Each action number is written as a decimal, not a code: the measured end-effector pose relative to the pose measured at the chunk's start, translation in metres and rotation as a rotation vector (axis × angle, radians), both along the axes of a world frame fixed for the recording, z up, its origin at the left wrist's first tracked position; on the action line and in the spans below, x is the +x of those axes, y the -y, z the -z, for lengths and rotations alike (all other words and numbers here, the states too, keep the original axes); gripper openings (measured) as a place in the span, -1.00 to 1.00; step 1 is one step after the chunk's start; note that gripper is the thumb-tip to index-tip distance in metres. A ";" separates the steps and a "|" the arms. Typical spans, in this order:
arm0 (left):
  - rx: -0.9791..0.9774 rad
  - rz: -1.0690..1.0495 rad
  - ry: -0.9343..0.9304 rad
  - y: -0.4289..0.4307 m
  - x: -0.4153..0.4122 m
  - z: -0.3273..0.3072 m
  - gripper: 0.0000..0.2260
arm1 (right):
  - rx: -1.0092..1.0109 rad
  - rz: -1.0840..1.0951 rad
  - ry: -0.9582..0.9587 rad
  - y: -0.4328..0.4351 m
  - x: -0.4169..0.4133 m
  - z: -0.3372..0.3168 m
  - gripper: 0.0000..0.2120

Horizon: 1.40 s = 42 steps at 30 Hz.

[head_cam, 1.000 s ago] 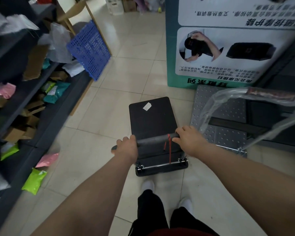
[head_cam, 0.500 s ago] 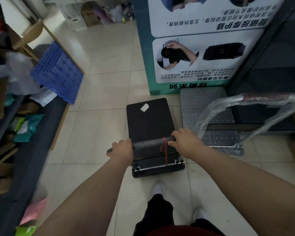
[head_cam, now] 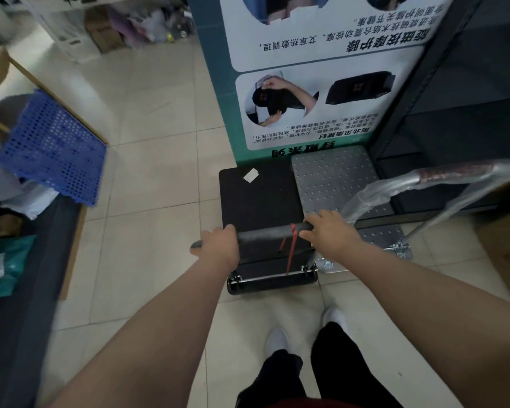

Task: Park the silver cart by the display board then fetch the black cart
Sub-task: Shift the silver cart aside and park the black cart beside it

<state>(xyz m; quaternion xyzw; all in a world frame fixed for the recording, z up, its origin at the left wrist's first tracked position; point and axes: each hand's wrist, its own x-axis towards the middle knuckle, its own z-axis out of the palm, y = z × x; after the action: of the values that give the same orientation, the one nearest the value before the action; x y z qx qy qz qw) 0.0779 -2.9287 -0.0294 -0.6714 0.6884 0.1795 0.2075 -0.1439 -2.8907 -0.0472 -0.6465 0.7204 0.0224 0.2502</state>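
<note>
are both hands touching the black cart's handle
Touching: the head view shows the left hand and right hand both wrapped around the black cart's handle.

Two flat carts side by side at the display board.
The black cart touches the silver cart, dotted deck, plastic-wrapped handle.

Stockroom or shop back area. Evidence: dark shelving stuffed with bagged parcels, tiled floor, printed product display board, two platform carts, cardboard boxes stacked at rear.
</note>
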 end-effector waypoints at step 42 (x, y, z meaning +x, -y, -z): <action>-0.098 0.255 -0.228 0.031 -0.018 -0.038 -0.69 | -0.034 0.055 -0.040 0.008 -0.006 -0.052 -0.59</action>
<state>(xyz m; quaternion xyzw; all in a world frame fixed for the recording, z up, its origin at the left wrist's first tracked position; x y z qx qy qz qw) 0.0599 -2.9593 0.0089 -0.5634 0.7949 0.1930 0.1161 -0.1503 -2.8988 0.0044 -0.6298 0.7431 0.0161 0.2255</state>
